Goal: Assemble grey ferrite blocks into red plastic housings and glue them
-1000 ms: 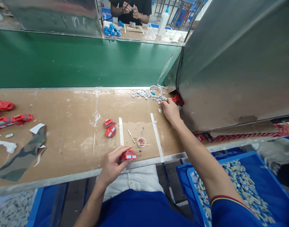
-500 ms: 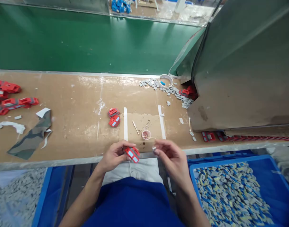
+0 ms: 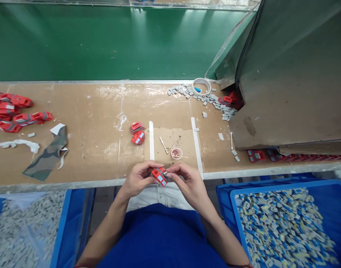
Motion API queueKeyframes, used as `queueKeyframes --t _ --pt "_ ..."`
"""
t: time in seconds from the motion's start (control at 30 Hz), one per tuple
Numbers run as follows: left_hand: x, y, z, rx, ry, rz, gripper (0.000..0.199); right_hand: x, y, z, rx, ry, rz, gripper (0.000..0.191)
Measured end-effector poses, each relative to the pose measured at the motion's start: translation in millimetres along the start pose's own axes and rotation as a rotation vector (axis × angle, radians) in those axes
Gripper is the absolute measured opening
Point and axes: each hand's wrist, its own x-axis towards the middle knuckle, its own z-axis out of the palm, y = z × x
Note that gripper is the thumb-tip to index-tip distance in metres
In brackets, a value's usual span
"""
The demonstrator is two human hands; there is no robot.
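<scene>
My left hand (image 3: 138, 179) is closed round the left end of a red toy vehicle body (image 3: 160, 177) with pale blue window panels, above the table's front edge. Between the fingertips of my right hand (image 3: 190, 183) is a small grey piece (image 3: 165, 174), held against the right side of the body; the fingers partly hide it. Just beyond my hands stands a small pink cup (image 3: 176, 153) with a thin stick across it. A white stick (image 3: 163, 144) lies to its left. Two more red vehicle bodies (image 3: 137, 137) rest at the left of the taped cardboard.
Grey pieces (image 3: 184, 90) are strewn near a tape roll (image 3: 201, 86). At left lie red bodies (image 3: 24, 118) and a camouflage cloth strip (image 3: 49, 156). A large cardboard box (image 3: 287, 82) blocks the right. Blue bins of small parts (image 3: 282, 227) flank me below.
My right hand has moved left and brought the grey piece to the red vehicle body. The left hand still holds the body. The camera view has tilted down a little.
</scene>
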Motion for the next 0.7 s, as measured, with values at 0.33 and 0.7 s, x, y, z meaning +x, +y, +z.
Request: queueKeyframes --t 0.33,0.7 --pt "-2.6 -3.7 1.6 0.225 0.057 0.222 0.026 -11.7 -8.8 10.9 -0.235 0.032 -0.107 0.017" --pt "3.3 4.9 -0.7 0.470 -0.089 0.435 0.022 -8.6 3.2 -6.9 -0.070 -0.159 0.002 0.012"
